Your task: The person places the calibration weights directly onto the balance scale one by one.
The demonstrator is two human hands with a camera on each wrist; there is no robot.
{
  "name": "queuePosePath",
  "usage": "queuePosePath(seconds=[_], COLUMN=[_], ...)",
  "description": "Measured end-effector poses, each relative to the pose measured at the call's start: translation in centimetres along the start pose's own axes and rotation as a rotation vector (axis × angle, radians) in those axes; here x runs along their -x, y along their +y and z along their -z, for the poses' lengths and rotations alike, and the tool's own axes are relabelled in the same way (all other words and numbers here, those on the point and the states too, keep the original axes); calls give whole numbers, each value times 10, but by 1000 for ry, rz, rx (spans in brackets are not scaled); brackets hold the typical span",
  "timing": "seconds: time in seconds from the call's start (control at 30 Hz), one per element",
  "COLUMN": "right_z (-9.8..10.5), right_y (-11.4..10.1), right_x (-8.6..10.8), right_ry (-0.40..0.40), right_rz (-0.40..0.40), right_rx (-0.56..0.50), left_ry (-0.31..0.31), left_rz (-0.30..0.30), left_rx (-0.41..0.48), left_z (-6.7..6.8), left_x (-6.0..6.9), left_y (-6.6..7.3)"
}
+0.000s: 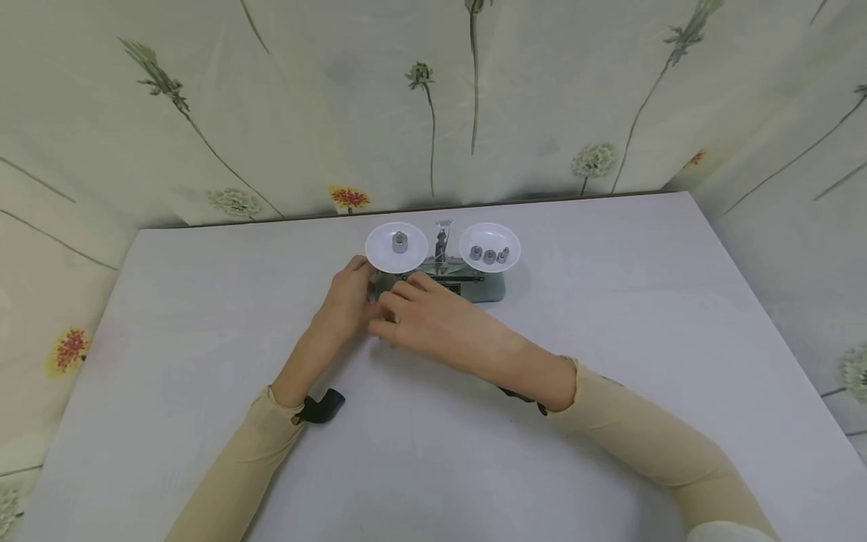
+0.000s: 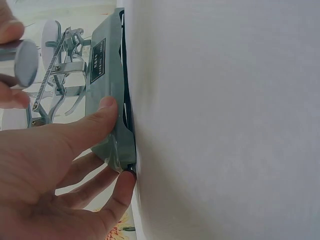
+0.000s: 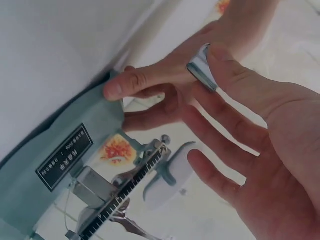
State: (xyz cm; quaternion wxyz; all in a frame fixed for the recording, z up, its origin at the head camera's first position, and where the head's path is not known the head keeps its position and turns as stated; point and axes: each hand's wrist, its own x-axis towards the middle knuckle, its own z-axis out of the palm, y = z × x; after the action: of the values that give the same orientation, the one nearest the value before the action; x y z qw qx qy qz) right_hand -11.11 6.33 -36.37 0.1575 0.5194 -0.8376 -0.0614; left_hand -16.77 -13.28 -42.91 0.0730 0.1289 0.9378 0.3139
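Observation:
A green balance scale (image 1: 493,289) stands near the table's back edge. My left hand (image 1: 344,302) grips the left end of its base (image 2: 107,65), thumb on the front and the other fingers around the end, one fingertip at a small dark foot underneath. My right hand (image 1: 440,320), in front of the base, pinches a shiny metal weight (image 3: 202,69) between thumb and finger, apart from the scale. On the left white pan (image 1: 378,256) sits one cylindrical metal weight (image 1: 400,242). The right pan (image 1: 491,233) carries three smaller weights (image 1: 489,257).
The scale stands on a white table (image 1: 609,301). A flower-patterned cloth (image 1: 366,90) hangs right behind the table's back edge. A black band (image 1: 323,406) sits on the left wrist.

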Motion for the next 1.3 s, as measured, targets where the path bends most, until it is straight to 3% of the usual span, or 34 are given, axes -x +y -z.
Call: queuePosePath(seconds=[0.37, 0.73, 1.07, 1.3], right_z=[16, 22, 32, 30], right_y=[11, 25, 41, 48], right_x=[0, -2, -5, -6], right_ry=[19, 36, 42, 51], right_rz=[-21, -55, -104, -116], right_rx=[19, 0, -1, -6], left_ry=[6, 80, 24, 36], left_rz=[-10, -99, -47, -73], left_rx=[-14, -5, 55, 71], left_z=[0, -4, 0, -1], left_x=[3, 3, 4, 4], left_y=[1, -5, -1, -1])
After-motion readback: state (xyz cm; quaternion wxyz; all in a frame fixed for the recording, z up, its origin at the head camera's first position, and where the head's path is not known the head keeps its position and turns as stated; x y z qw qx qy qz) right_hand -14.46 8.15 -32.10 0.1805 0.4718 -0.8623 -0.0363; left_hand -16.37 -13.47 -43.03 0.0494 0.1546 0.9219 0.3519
